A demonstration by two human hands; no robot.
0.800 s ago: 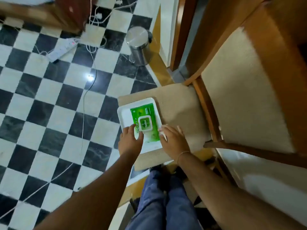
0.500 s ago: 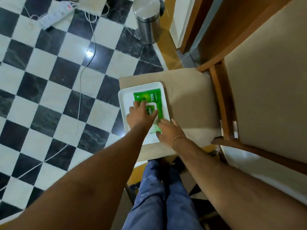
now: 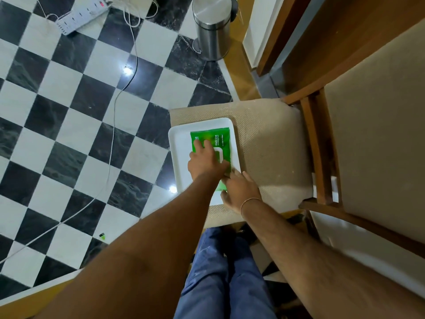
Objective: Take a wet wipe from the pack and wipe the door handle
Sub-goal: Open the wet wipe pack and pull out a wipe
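A green wet wipe pack [image 3: 216, 137] with a white lid [image 3: 219, 154] lies on a white tray [image 3: 180, 146], which sits on the beige seat of a chair [image 3: 271, 143]. My left hand [image 3: 203, 163] lies on top of the pack and presses on it. Its fingers are spread across the green top beside the lid. My right hand [image 3: 240, 192] holds the near end of the pack, fingertips at its right corner and thumb at its near edge. No door handle is in view.
The chair's wooden frame [image 3: 317, 153] and padded back [image 3: 379, 139] fill the right side. A steel pedal bin [image 3: 212, 28] stands on the checkered floor beside a wooden door frame [image 3: 278, 35]. A power strip [image 3: 80, 17] and a white cable [image 3: 112, 134] lie on the floor at left.
My left hand slid from the pack's near edge up onto its top, beside the lid. My right hand stayed at the near end. The head moved closer to the chair.
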